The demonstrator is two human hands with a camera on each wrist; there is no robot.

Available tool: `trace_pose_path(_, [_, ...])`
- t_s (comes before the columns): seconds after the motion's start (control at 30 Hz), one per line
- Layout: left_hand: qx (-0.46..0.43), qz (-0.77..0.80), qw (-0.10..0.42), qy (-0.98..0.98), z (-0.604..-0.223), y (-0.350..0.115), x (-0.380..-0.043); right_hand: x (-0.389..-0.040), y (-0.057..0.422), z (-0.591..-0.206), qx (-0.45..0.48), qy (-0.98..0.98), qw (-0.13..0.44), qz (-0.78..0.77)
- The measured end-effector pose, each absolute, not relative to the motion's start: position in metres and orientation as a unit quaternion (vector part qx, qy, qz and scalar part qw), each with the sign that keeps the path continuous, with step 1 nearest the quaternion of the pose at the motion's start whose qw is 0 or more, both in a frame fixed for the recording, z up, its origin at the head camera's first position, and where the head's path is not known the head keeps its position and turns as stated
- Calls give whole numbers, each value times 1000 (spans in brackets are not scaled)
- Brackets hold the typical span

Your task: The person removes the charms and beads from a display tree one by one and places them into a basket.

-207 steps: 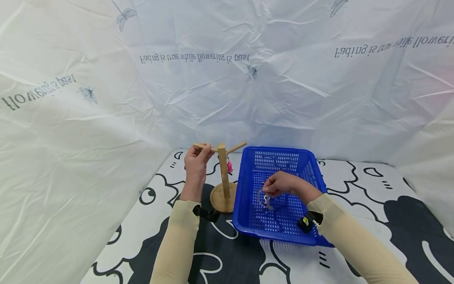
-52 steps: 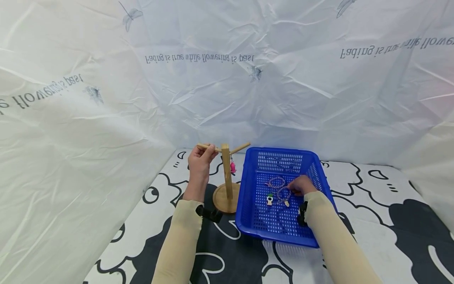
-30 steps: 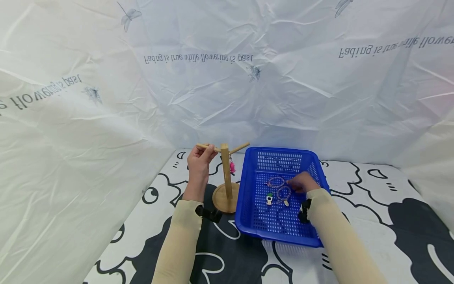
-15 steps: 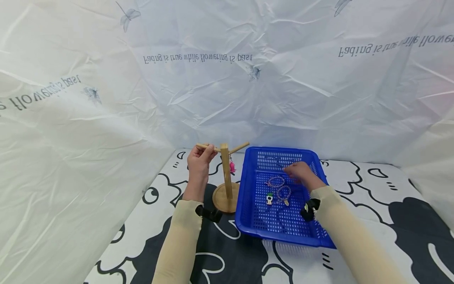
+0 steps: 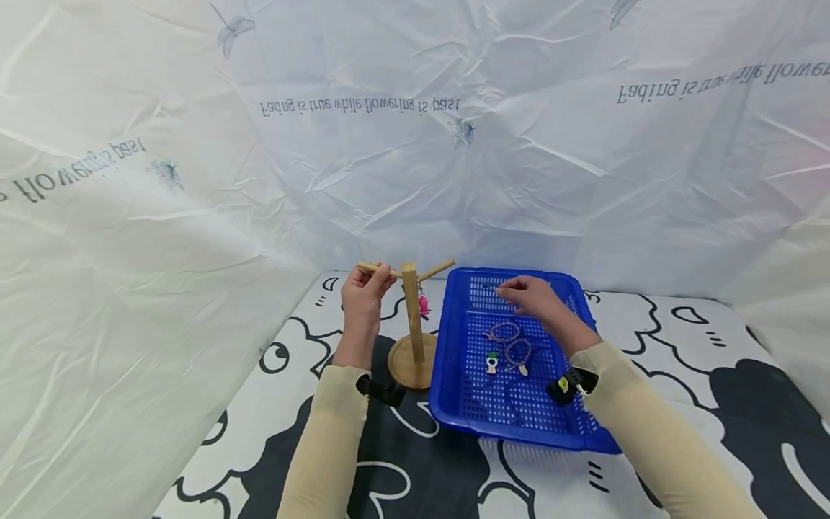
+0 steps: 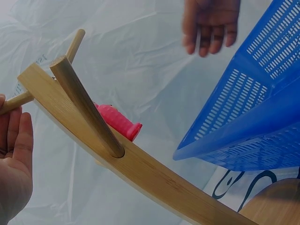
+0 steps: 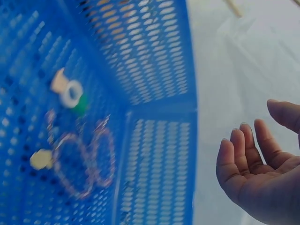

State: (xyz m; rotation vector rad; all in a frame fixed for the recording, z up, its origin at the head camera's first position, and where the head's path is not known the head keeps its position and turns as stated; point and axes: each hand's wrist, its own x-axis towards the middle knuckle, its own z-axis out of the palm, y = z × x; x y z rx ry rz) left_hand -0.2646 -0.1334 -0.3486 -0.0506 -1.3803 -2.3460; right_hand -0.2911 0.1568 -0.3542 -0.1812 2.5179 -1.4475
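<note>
My left hand (image 5: 363, 299) grips one peg of a wooden stand (image 5: 413, 317) between thumb and fingers. From the stand's other side hangs a pink charm (image 5: 424, 305), partly behind the post in the left wrist view. My right hand (image 5: 534, 299) is raised over the back part of a blue basket (image 5: 437, 375). In the right wrist view its fingers are loosely bent, the thumb apart, holding nothing visible. On the basket floor lie two beaded bracelets (image 7: 77, 195), one with a pale yellowish charm (image 7: 42, 159). Beside them is a small white and green figure (image 7: 71, 93).
The stand's round wooden base (image 5: 405, 367) is close against the basket's left side. Both sit on a black-and-white cartoon-print cloth (image 5: 428, 468). A wrinkled white plastic sheet (image 5: 363, 187) with printed text rises behind and at the sides.
Several seconds ago my right hand held a clear ring with a charm over the basket. It later reached among the bracelets, and has now lifted up and leftward. My left hand keeps its grip.
</note>
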Motion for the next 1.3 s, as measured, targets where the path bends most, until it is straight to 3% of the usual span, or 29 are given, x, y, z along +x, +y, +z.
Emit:
trace_pose_path(0.43, [-24,-846,205,-491,-348,-134,-263,-274,123,-328,-133,826,73,-543])
trace_pose_path(1.3, [-32,-848,205,-488,-349,-134,-264,-281,82,-304,-123,793,49,-594])
